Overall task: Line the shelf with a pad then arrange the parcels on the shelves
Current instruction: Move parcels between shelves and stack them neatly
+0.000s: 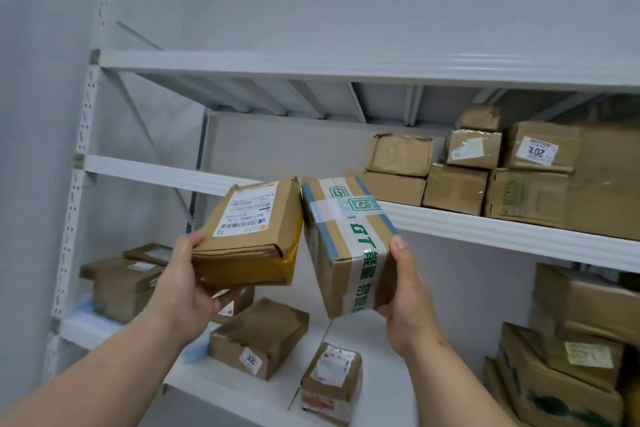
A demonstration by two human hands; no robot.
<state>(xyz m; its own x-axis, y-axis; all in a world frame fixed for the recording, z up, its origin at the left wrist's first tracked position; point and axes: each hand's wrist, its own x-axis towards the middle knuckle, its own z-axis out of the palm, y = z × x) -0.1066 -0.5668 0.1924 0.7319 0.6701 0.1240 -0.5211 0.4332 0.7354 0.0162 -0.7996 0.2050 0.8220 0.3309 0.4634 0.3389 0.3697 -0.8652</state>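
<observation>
Parcels [249,232] in both hands [188,291]

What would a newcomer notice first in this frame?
Two brown cardboard parcels held up at centre: the left hand grips the flat parcel with the white shipping label, and the right hand grips the box wrapped in green-printed tape. Behind them the white metal shelf unit carries stacked cardboard boxes at the right of its middle shelf.

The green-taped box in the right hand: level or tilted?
Tilted. The green-taped box leans in the right hand, its top edge toward the labelled parcel in the left hand.
</observation>
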